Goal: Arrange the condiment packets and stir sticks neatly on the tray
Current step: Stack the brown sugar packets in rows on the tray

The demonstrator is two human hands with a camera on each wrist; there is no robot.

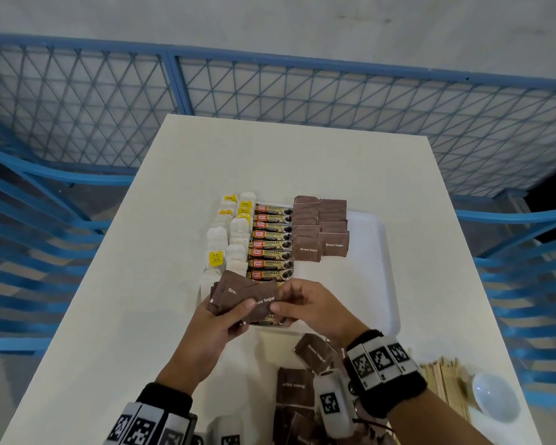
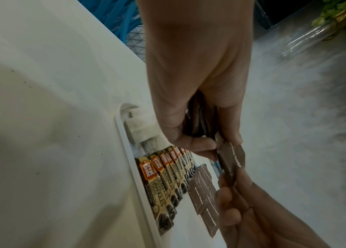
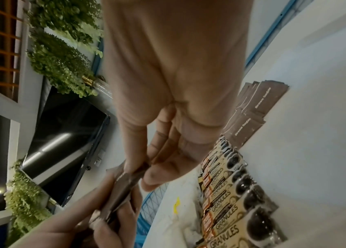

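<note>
Left fingers: we see the left hand (image 1: pixel 220 319) curled round a fanned stack of brown sugar packets (image 1: pixel 238 295), thumb on top, the other fingers beneath; the stack is held in the air above the near end of the tray (image 1: pixel 371 245).
Right fingers: the right hand (image 1: pixel 315 305) has thumb and forefinger pressed together on the edge of the top packet, the one with "Brown Sugar" facing up; its other fingers are loosely curled and touch nothing we can make out.
Risk, slip: we judge that drawing one packet off may drag its neighbours; the fan is loose and a few could drop onto the coffee granule sachets (image 1: pixel 272 244) directly below and skew that column.
Risk, placement: the two laid rows of brown sugar packets (image 1: pixel 321 229) overlap like shingles; a careless set-down could nudge them out of line.
Tray, left side: tea bags (image 1: pixel 230 239) in two columns beside the coffee.
Still off the tray: loose brown sugar packets (image 1: pixel 297 385) and wooden stir sticks (image 1: pixel 443 380) on the table (image 1: pixel 109 316), near a small white bowl (image 1: pixel 495 396).
</note>
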